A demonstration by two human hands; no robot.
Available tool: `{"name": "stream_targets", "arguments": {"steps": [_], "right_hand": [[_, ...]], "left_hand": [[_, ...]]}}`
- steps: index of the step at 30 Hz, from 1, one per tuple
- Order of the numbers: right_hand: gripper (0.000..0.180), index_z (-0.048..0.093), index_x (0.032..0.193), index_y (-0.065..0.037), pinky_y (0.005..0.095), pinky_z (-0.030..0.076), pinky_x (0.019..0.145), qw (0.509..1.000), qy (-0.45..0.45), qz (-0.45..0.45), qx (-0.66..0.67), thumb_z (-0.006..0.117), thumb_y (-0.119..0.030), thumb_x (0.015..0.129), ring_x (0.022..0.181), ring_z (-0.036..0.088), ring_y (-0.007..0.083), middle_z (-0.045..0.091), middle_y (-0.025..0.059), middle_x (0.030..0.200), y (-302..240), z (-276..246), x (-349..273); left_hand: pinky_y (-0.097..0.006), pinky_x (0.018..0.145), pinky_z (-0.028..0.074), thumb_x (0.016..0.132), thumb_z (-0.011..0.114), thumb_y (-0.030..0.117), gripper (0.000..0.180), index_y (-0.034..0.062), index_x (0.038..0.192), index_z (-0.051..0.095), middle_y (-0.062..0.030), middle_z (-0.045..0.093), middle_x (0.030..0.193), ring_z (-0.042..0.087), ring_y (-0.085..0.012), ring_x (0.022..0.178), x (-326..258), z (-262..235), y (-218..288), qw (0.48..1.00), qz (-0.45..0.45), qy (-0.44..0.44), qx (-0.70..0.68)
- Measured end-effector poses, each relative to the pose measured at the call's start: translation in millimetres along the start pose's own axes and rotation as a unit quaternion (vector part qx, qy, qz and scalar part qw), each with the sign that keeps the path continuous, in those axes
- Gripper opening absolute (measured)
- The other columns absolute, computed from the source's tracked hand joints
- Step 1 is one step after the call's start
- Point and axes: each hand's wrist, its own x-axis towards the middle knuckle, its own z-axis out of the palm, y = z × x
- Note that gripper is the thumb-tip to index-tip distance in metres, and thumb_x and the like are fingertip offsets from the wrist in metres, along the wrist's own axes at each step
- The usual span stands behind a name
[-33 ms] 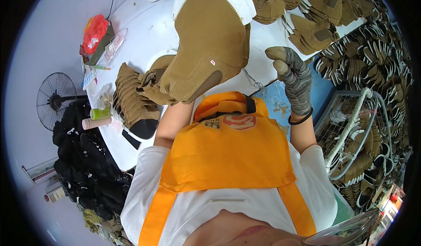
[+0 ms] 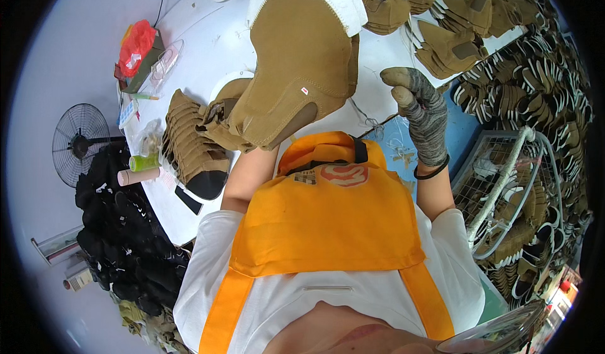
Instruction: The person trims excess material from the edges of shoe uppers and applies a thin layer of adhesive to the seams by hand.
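A brown shoe upper (image 2: 299, 58) with a white stitched edge is raised in front of me, above the table. My left forearm (image 2: 251, 176) runs up behind its lower end; the upper hides the hand and fingers that hold it. To the right of the upper, and apart from it, is my right hand (image 2: 425, 114) in a grey knit glove with tan fingertips. Its thumb and forefinger are curled together; anything between them is too small to make out. Another brown upper (image 2: 225, 111) lies just left of the raised one.
A row of nested brown uppers (image 2: 189, 139) lies on the white table (image 2: 208, 45). More brown uppers (image 2: 447, 48) are stacked at the far right. A wire basket (image 2: 504, 184) stands by my right arm, near piled uppers. At left are a fan (image 2: 80, 146) and a black heap (image 2: 129, 234).
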Motion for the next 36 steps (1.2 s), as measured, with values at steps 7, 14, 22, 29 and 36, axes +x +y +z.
{"name": "stream_targets", "arguments": {"steps": [7, 14, 22, 29, 36], "right_hand": [[0.022, 0.066, 0.103, -0.002, 0.0282, 0.046, 0.086, 0.999, -0.029, 0.022, -0.020, 0.064, -0.016, 0.087, 0.095, 0.061, 0.0168, 0.066, 0.0078, 0.101, 0.7, 8.3, -1.1], [0.021, 0.066, 0.103, -0.001, 0.0278, 0.046, 0.087, 0.998, -0.030, 0.046, -0.026, 0.063, -0.016, 0.088, 0.097, 0.060, 0.0158, 0.066, 0.0077, 0.100, 0.6, 15.2, 2.4], [0.062, 0.058, 0.122, -0.005, 0.0175, 0.029, 0.051, 0.998, 0.041, -0.035, -0.024, 0.076, -0.041, 0.075, 0.057, 0.034, 0.0026, 0.066, 0.0040, 0.101, 12.3, 8.7, -3.3], [0.046, 0.060, 0.116, 0.001, 0.0247, 0.051, 0.077, 0.993, -0.018, 0.095, -0.072, 0.066, -0.033, 0.086, 0.090, 0.063, 0.0139, 0.066, 0.0077, 0.102, 47.5, -65.4, -20.6], [0.031, 0.067, 0.100, 0.000, 0.0258, 0.048, 0.069, 0.966, 0.050, 0.189, -0.169, 0.069, -0.027, 0.085, 0.074, 0.058, 0.0124, 0.066, 0.0074, 0.082, 70.6, -93.8, -13.4]], "left_hand": [[-0.032, 0.093, 0.048, 0.096, 0.049, 0.024, 0.045, 0.0074, 0.136, 0.036, -0.0096, 0.049, 0.131, 0.051, -0.0190, 0.116, -15.4, -1.2, 7.2, 0.993, 0.030, 0.039, 0.104], [-0.033, 0.093, 0.048, 0.096, 0.050, 0.021, 0.044, 0.0076, 0.136, 0.037, -0.0092, 0.047, 0.133, 0.051, -0.0198, 0.117, -15.4, 3.8, 10.2, 0.934, 0.075, 0.044, 0.345], [-0.046, 0.103, 0.039, 0.094, 0.052, 0.032, 0.053, 0.0077, 0.138, 0.034, -0.0136, 0.041, 0.138, 0.044, -0.0288, 0.123, 47.1, 49.3, 2.9, 0.969, -0.143, -0.096, -0.179], [-0.045, 0.107, 0.033, 0.093, 0.051, 0.044, 0.056, 0.0081, 0.135, 0.040, -0.0123, 0.044, 0.137, 0.042, -0.0275, 0.124, 52.2, 28.7, -103.8, 0.961, -0.227, 0.103, -0.115], [-0.036, 0.096, 0.042, 0.095, 0.047, 0.044, 0.048, 0.0119, 0.130, 0.049, -0.0075, 0.056, 0.120, 0.053, -0.0206, 0.108, 42.6, -28.6, -134.9, 0.894, -0.408, 0.122, 0.139]]}}
